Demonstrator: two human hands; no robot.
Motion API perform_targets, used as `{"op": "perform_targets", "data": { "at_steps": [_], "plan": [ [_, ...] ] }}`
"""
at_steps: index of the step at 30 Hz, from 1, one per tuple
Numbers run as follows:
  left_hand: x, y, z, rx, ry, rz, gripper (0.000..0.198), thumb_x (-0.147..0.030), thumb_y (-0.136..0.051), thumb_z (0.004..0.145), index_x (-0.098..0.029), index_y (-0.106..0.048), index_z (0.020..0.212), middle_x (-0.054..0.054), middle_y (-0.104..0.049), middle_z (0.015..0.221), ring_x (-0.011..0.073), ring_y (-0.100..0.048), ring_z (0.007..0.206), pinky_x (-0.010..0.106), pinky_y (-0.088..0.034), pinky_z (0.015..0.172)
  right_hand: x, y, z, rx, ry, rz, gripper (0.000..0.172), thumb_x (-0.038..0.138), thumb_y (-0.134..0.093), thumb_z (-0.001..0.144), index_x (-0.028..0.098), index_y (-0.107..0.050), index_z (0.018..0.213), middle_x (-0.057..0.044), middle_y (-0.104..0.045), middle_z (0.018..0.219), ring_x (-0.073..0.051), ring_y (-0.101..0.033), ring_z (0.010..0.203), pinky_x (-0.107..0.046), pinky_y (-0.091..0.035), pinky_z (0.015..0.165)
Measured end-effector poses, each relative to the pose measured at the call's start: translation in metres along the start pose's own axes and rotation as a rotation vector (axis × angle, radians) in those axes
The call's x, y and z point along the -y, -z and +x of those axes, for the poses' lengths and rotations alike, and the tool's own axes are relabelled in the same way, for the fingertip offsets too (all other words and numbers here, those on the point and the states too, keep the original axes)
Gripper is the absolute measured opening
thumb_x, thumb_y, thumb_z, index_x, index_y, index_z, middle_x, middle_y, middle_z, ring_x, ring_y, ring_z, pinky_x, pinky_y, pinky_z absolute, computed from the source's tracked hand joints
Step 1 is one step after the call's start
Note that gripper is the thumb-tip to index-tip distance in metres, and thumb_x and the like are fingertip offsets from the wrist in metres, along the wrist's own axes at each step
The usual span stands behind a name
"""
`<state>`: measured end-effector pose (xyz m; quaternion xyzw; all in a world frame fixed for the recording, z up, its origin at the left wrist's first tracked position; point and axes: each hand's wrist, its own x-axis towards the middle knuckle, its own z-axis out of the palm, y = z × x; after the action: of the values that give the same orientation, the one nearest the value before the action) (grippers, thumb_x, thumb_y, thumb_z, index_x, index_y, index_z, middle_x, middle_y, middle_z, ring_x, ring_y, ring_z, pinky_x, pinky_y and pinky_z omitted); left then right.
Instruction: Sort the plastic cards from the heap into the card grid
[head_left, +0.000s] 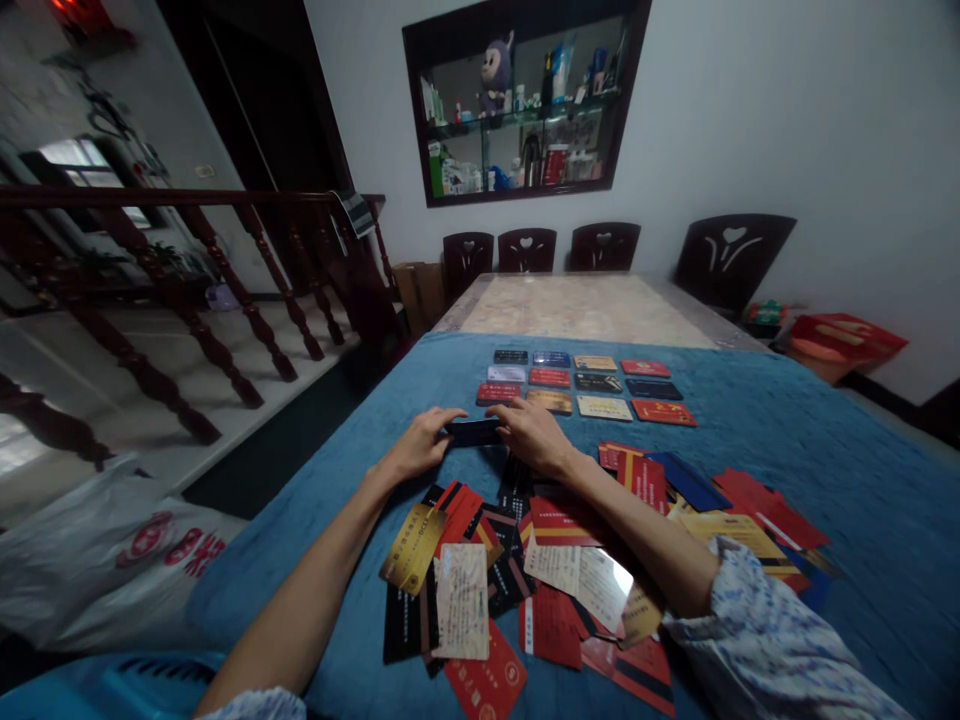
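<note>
**Both hands on one dark card, above a heap of cards**

Broadly, a long table [585, 305] fills the view, its near part covered by a blue cloth [825, 450] and its far part bare and pale. Dark wooden chairs [731, 255] stand along the far end, under a wall cabinet [525, 100] stocked with bottles and a plush toy.

On the cloth, a loose heap of cards [540, 570] lies nearest the person: red, black, gold and white ones, overlapping and turned every way, with both forearms stretched over them. Beyond the heap, a tidy grid of cards [585, 390] lies in three rows, each card apart from its neighbours.

Between heap and grid, the left hand [420, 445] and the right hand [532, 435] meet. Each pinches one end of a single dark card [474, 432], fingers curled narrowly round its edges. The card is level, just above or on the cloth; which cannot be told.
</note>
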<state>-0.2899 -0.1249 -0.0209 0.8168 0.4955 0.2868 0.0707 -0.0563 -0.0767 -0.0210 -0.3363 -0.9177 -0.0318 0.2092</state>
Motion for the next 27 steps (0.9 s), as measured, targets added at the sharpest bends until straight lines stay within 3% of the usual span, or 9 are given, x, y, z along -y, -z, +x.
{"op": "perform_targets", "data": {
  "at_steps": [12,18,27],
  "plan": [
    [0.001,-0.005,-0.002,0.001,0.029,-0.008,0.023,-0.01,-0.052,0.083,-0.019,-0.058,0.104,0.004,-0.068,0.096,0.0195,-0.064,0.09,0.032,-0.05,0.085,0.004,-0.001,-0.001,0.14,-0.075,-0.087,0.033,0.018,-0.054,0.091,0.021,-0.056,0.124,-0.01,-0.072,0.108,-0.024,-0.058,0.103,-0.032,-0.039,0.085],
    [0.001,-0.007,-0.003,0.057,0.075,0.072,0.039,-0.012,-0.058,0.08,-0.02,-0.054,0.118,0.004,-0.066,0.094,0.0199,-0.062,0.086,0.034,-0.049,0.084,0.011,0.001,-0.001,0.197,-0.095,-0.098,0.049,0.026,-0.06,0.089,0.018,-0.049,0.136,-0.012,-0.071,0.114,-0.027,-0.058,0.108,-0.035,-0.038,0.088],
    [-0.001,-0.012,-0.003,0.089,0.117,0.133,0.048,-0.01,-0.056,0.08,-0.018,-0.049,0.127,0.008,-0.065,0.108,0.0234,-0.061,0.098,0.039,-0.048,0.089,0.015,0.001,-0.002,0.18,-0.095,-0.09,0.053,0.021,-0.057,0.088,0.014,-0.046,0.139,-0.015,-0.065,0.12,-0.028,-0.054,0.113,-0.037,-0.039,0.09]
  ]
}}
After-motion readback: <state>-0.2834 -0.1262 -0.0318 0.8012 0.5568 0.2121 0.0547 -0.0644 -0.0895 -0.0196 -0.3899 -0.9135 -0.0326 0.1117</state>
